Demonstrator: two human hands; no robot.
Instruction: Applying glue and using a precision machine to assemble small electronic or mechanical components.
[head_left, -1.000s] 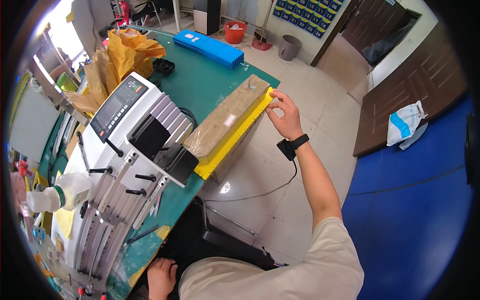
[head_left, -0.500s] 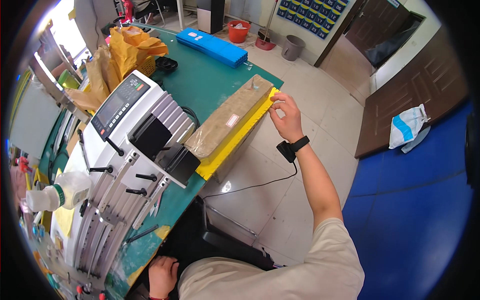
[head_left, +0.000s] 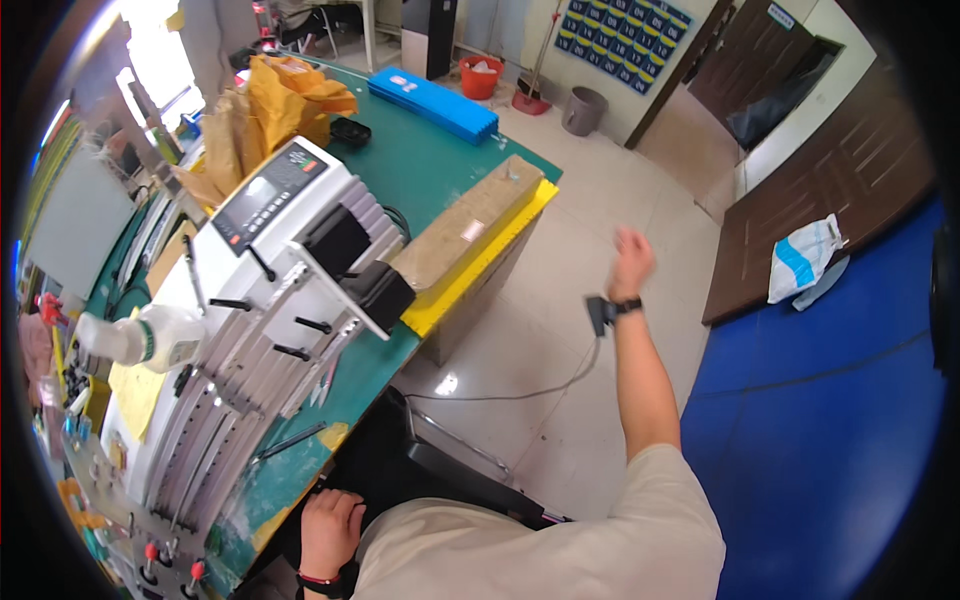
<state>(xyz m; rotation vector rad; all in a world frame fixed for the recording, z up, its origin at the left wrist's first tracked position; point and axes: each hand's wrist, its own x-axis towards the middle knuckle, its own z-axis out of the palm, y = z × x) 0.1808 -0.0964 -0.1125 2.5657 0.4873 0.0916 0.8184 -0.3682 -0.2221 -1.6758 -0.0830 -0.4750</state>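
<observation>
My right hand (head_left: 631, 262) is raised over the tiled floor, right of the table and apart from everything on it. Motion smears its fingers, and nothing shows in it. The nearest things on the table are a long brown block (head_left: 480, 215) with a small white label and a yellow strip (head_left: 482, 262) along its near side. My left hand (head_left: 332, 530) is low by the table's front edge, over something dark. Its fingers are curled and their tips hidden; whether they hold anything does not show.
A white machine (head_left: 270, 215) with a control panel and black clamps fills the left of the green table (head_left: 400, 120). A plastic bottle (head_left: 165, 338) stands on it. Behind are orange-brown paper bags (head_left: 290, 100) and blue stacked strips (head_left: 435, 105). A cable (head_left: 520, 397) trails from my right wrist.
My right hand has left the yellow strip's far end and moved right, away from the table. The left hand has shifted slightly up. The whole view has turned a little.
</observation>
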